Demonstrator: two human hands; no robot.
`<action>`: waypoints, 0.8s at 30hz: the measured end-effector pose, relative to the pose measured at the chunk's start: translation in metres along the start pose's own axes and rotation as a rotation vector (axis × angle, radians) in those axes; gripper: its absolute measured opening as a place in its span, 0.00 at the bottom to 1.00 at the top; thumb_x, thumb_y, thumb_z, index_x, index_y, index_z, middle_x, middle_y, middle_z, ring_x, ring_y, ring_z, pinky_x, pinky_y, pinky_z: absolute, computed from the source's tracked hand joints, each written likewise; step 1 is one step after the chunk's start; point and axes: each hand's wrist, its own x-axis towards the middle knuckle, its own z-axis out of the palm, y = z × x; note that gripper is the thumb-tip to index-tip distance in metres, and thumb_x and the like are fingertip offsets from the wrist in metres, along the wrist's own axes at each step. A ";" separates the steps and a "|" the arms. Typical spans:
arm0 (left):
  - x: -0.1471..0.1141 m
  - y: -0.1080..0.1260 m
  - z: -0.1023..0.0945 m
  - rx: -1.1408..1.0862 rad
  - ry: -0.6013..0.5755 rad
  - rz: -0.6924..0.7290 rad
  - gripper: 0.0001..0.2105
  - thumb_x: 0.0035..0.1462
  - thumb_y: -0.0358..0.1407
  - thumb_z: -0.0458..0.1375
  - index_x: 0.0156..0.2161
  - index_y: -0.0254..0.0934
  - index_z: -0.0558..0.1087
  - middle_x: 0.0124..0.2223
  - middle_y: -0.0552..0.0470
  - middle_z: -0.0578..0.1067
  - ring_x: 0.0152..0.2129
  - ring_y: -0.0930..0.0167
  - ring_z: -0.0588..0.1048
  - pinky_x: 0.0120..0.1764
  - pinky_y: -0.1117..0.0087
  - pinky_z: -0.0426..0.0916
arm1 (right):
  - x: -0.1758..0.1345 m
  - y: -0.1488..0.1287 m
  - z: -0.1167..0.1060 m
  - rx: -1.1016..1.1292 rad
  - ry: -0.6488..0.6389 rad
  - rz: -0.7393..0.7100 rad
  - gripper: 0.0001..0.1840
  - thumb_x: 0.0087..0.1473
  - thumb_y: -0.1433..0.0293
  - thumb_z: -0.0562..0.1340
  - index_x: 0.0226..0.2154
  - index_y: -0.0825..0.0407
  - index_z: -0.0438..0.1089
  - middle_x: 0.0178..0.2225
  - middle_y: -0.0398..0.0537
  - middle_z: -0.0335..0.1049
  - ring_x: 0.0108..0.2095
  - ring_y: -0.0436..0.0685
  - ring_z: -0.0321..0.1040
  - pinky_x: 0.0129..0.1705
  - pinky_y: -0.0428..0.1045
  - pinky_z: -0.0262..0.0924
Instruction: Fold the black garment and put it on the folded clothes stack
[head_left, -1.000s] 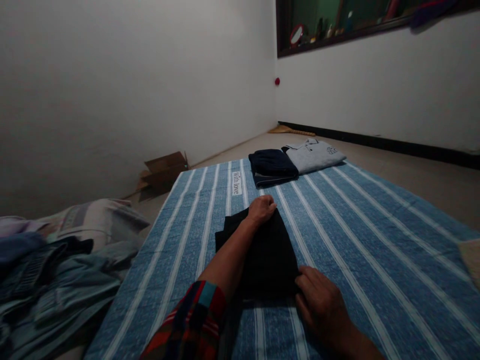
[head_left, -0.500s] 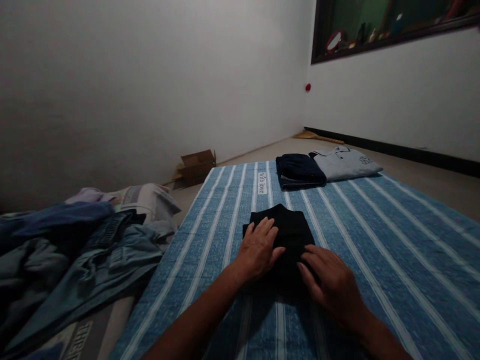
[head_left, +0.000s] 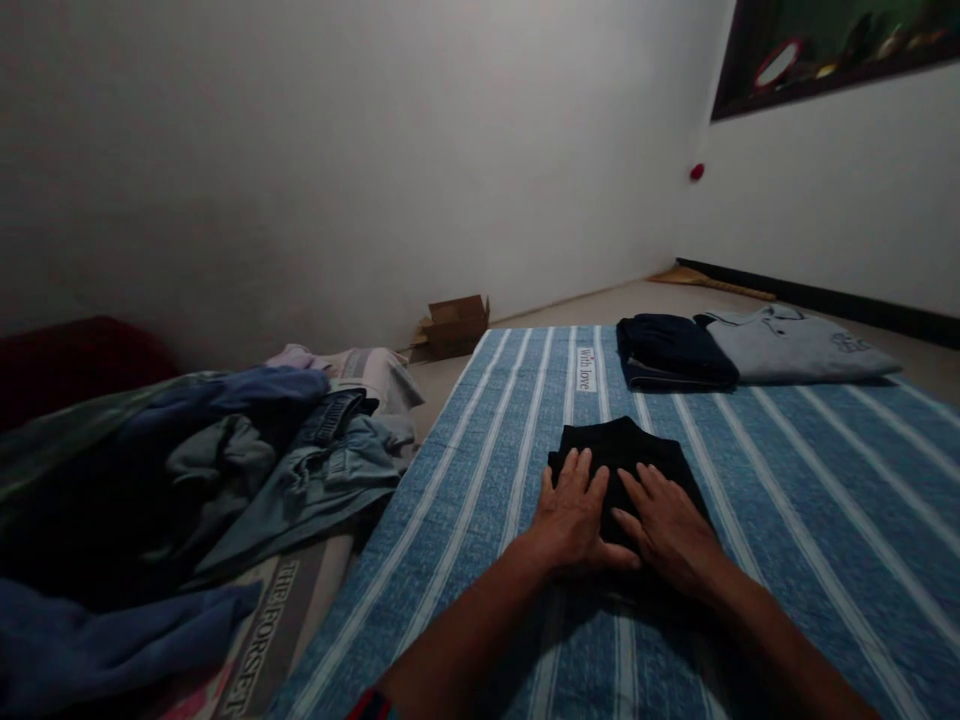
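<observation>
A folded black garment (head_left: 626, 440) lies flat on the blue, white-striped cloth (head_left: 480, 440); its exact kind I cannot make out. On its left part rests my left hand (head_left: 577, 520), palm down with fingers spread. My right hand (head_left: 667, 525) lies flat on the right part, its fingers also apart. The two hands are close together, and neither grips the fabric. Their palms and forearms hide the near part of the garment.
At the far edge sit folded dark navy clothing (head_left: 671, 350) and a folded grey collared shirt (head_left: 802, 345). To the left is a heap of loose clothes (head_left: 247, 430), with jeans (head_left: 337, 480) among them. A cardboard box (head_left: 454, 325) and a broom (head_left: 712, 280) are on the floor.
My right hand has moved from the garment's right edge onto its top, beside the left. My left hand has slid slightly nearer to me. The view has turned left.
</observation>
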 end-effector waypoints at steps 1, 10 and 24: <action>0.000 -0.001 0.001 -0.013 -0.004 0.000 0.52 0.42 0.62 0.56 0.65 0.33 0.44 0.67 0.36 0.36 0.63 0.54 0.33 0.58 0.40 0.36 | -0.001 0.000 0.001 -0.009 -0.018 0.003 0.33 0.58 0.56 0.50 0.61 0.57 0.54 0.62 0.63 0.47 0.63 0.66 0.40 0.61 0.61 0.40; 0.001 -0.001 0.004 -0.080 -0.060 -0.018 0.53 0.40 0.61 0.58 0.65 0.39 0.41 0.68 0.38 0.33 0.63 0.51 0.31 0.54 0.33 0.39 | -0.005 0.003 0.010 -0.063 -0.025 0.007 0.36 0.57 0.52 0.49 0.62 0.53 0.51 0.63 0.60 0.45 0.64 0.66 0.38 0.61 0.62 0.38; 0.002 -0.002 -0.004 -0.091 -0.092 -0.040 0.52 0.39 0.49 0.62 0.65 0.35 0.41 0.68 0.40 0.35 0.63 0.51 0.33 0.55 0.35 0.41 | -0.006 -0.026 -0.019 0.016 -0.082 0.047 0.32 0.59 0.56 0.48 0.62 0.53 0.52 0.64 0.55 0.46 0.64 0.64 0.40 0.60 0.61 0.39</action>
